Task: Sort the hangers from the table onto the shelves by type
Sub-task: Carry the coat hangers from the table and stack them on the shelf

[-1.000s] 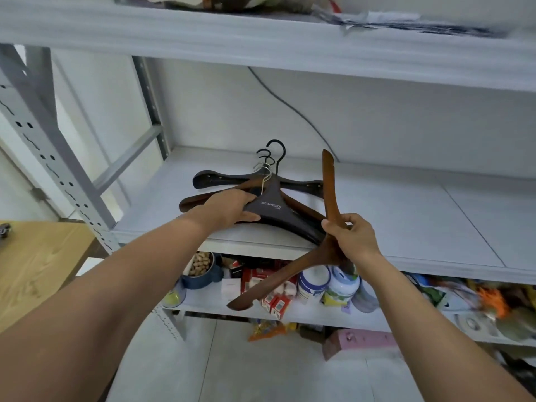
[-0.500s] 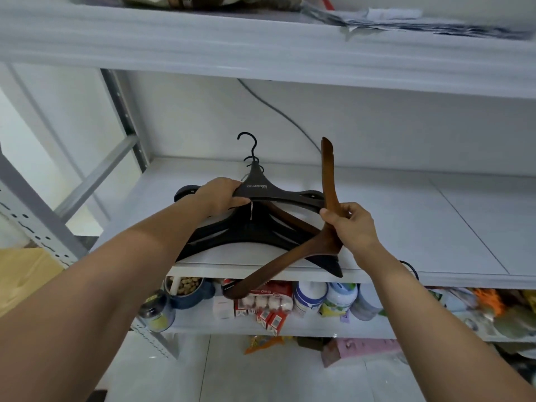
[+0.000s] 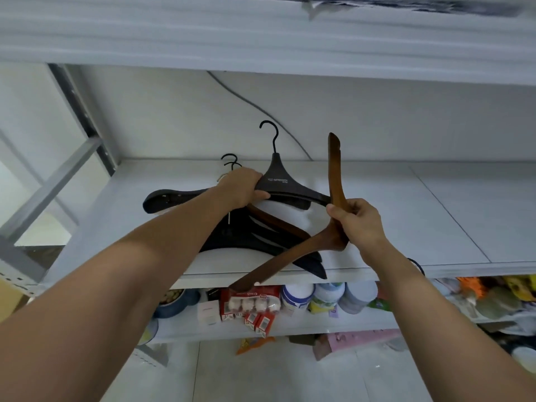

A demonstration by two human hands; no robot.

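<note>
My left hand (image 3: 243, 187) grips a black hanger (image 3: 285, 181) by its neck and holds it tilted up over the white shelf (image 3: 435, 216), hook pointing up. Under it lies a pile of more black hangers (image 3: 246, 233) with a brown wooden hanger (image 3: 278, 223) among them. My right hand (image 3: 355, 220) grips another brown wooden hanger (image 3: 335, 169) at its bend; one arm of it stands upright, the other slopes down past the shelf's front edge.
An upper shelf (image 3: 261, 39) hangs close overhead. A grey metal upright with a brace (image 3: 84, 117) stands at the left. The lower shelf (image 3: 290, 323) holds tubs, boxes and packets. A dark cable (image 3: 249, 103) runs down the back wall.
My left hand has lifted the top black hanger off the pile and tilted it up. The right hand's wooden hanger has kept its pose. The view has moved closer to the shelf.
</note>
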